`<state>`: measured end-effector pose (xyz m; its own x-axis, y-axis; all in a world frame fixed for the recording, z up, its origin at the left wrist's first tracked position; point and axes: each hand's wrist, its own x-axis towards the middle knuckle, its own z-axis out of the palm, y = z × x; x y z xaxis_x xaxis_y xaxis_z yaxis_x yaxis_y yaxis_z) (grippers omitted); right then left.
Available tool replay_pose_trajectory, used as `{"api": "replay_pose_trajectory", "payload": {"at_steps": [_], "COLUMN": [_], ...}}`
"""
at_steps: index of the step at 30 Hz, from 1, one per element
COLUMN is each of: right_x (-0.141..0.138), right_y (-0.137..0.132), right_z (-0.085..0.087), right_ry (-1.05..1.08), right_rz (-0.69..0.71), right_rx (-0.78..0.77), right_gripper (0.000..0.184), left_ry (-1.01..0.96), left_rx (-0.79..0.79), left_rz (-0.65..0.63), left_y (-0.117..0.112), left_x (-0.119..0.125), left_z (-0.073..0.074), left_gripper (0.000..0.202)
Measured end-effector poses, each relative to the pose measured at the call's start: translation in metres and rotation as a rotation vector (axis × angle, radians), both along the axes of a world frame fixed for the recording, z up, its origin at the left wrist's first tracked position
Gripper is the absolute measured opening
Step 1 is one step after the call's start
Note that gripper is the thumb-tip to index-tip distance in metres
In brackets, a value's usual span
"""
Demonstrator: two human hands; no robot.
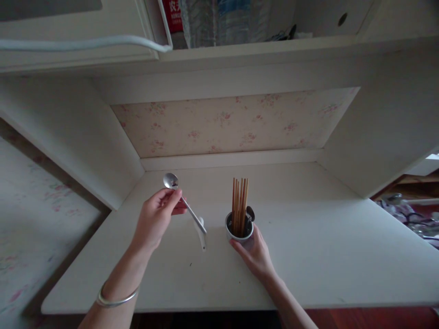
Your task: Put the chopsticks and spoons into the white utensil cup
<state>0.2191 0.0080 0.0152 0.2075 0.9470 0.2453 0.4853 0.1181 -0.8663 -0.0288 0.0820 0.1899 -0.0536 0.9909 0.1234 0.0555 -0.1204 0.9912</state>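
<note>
My left hand (159,212) pinches a long-handled metal spoon (195,217) just below its bowl. The bowl points up and away from me, and the handle slants down to the right. Beneath the handle's end a white spoon (201,237) lies on the tabletop, partly covered by it. My right hand (256,256) is wrapped around the near right side of a round cup (230,232). Several wooden chopsticks (240,201) stand upright in the cup, along with a dark metal spoon (250,213) leaning to the right.
The white tabletop (322,256) sits in a recess between side panels, with a floral back wall (226,125). Overhead, an open cabinet shelf (260,57) holds bottles in plastic (233,23). A white cable (85,44) runs along the cabinet front. Assorted items lie beyond the right panel.
</note>
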Motion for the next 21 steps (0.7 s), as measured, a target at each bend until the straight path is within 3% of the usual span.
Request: {"api": "replay_pose_trajectory", "payload": {"at_steps": [3, 8, 15, 21], "right_x": [-0.001, 0.000, -0.001, -0.001], "right_y": [-0.001, -0.001, 0.000, 0.000], "right_z": [0.001, -0.001, -0.004, -0.002], "right_ry": [-0.028, -0.070, -0.081, -0.070], "right_rz": [-0.006, -0.008, -0.014, -0.014], "right_rx": [0.006, 0.047, 0.060, 0.046], "right_gripper": [0.063, 0.066, 0.067, 0.067], "left_ry": [-0.115, -0.018, 0.213, 0.266], "left_rx": [0.055, 0.107, 0.152, 0.177], "left_rz": [-0.020, -0.098, -0.117, -0.144], "left_y": [-0.002, 0.003, 0.003, -0.005], "left_x": [0.033, 0.071, 0.090, 0.097], "left_z": [-0.005, -0.041, -0.090, -0.109], "left_gripper": [0.033, 0.034, 0.030, 0.025]}}
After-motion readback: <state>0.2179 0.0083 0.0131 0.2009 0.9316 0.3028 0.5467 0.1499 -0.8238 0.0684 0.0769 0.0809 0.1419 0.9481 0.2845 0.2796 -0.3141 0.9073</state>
